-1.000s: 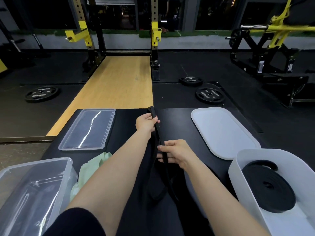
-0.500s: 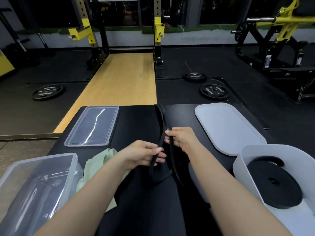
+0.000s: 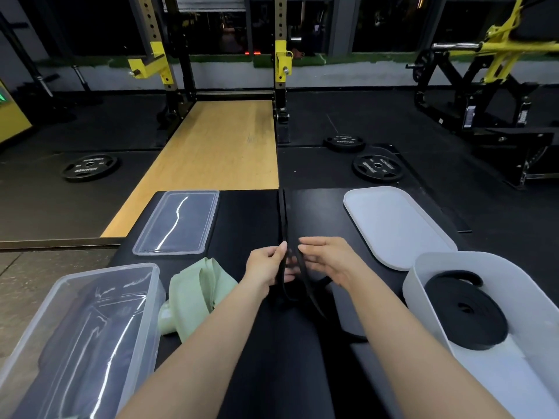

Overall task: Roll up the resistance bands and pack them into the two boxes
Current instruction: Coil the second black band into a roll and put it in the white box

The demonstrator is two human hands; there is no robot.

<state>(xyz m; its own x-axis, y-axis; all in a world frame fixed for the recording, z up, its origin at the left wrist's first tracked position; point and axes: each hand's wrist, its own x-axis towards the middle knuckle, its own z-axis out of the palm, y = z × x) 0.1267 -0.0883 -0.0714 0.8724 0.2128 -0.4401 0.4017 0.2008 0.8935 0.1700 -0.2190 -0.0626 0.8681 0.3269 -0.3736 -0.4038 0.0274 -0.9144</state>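
Clear box [image 3: 75, 337]: set at 8 o'clock on the black mat [image 3: 248, 219], lid off; dark contents are seen through the wall but cannot be identified.
Clear lid [image 3: 178, 223]: laid flat at 10 o'clock, beyond the clear box.
Green band [image 3: 196, 293]: left in a loose heap just beside the clear box, at 7 o'clock from the hands.
Left hand [image 3: 266, 267]: the black band [image 3: 282, 219] is pinched between thumb and fingers.
Black band: stretched from the hands toward 12 o'clock along the mat, its near end looped below the hands.
Right hand [image 3: 326, 261]: fingers are curled lightly round the band's other strand.
White lid [image 3: 396, 225]: laid at 2 o'clock.
White box [image 3: 429, 267]: placed at 4 o'clock; a rolled black band [image 3: 465, 313] is held inside.
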